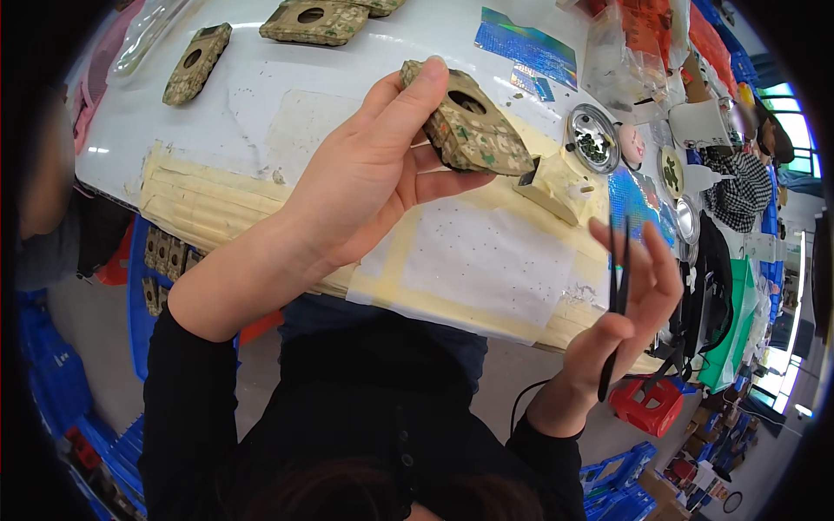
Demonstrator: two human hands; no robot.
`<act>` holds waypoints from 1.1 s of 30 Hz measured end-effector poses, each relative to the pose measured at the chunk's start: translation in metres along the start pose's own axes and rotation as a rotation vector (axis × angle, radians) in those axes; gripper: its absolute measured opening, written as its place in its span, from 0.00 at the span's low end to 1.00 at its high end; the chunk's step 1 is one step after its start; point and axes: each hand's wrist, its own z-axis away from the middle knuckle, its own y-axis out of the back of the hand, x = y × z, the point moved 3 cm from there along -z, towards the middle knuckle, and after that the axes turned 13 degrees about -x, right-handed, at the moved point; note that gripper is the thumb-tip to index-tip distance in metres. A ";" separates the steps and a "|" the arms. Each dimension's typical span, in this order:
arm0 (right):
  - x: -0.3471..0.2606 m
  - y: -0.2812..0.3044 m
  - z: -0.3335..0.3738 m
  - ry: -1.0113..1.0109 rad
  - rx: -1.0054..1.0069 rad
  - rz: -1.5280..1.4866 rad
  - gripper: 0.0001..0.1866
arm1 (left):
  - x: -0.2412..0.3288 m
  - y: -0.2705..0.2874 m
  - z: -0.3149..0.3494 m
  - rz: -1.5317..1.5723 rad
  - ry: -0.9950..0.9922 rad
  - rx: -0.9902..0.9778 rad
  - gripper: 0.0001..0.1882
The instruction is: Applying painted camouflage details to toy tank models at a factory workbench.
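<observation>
My left hand (382,143) is closed around a camouflage toy tank hull (473,130), raised above the table's edge. The hull has a round dark hole in its top, and its far end points right. In my right hand (638,295) is a pair of black tweezers (619,286), held upright between thumb and fingers with the tips apart. Nothing shows between the tips. Below the hull lies a white paper sheet (482,260) dotted with tiny dark specks. A round metal dish (594,139) with small dark green pieces stands beyond my right hand.
More camouflage hulls (198,63) lie at the far left. A tape-covered block (560,191) sits near the sheet. Shiny blue holographic film (526,48), plastic bags (625,52) and a green bin (730,326) are around the right side. Another person's arm (45,174) shows at left.
</observation>
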 end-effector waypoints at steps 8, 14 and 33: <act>0.015 -0.015 0.008 0.070 -0.462 -0.078 0.16 | 0.000 0.004 0.002 0.091 -0.093 -0.087 0.21; 0.023 -0.032 0.020 -0.148 -0.187 -0.367 0.07 | 0.001 0.007 0.000 0.066 -0.038 -0.105 0.21; 0.026 -0.034 0.021 -0.167 -0.206 -0.230 0.05 | -0.002 0.007 0.000 0.072 0.001 -0.165 0.22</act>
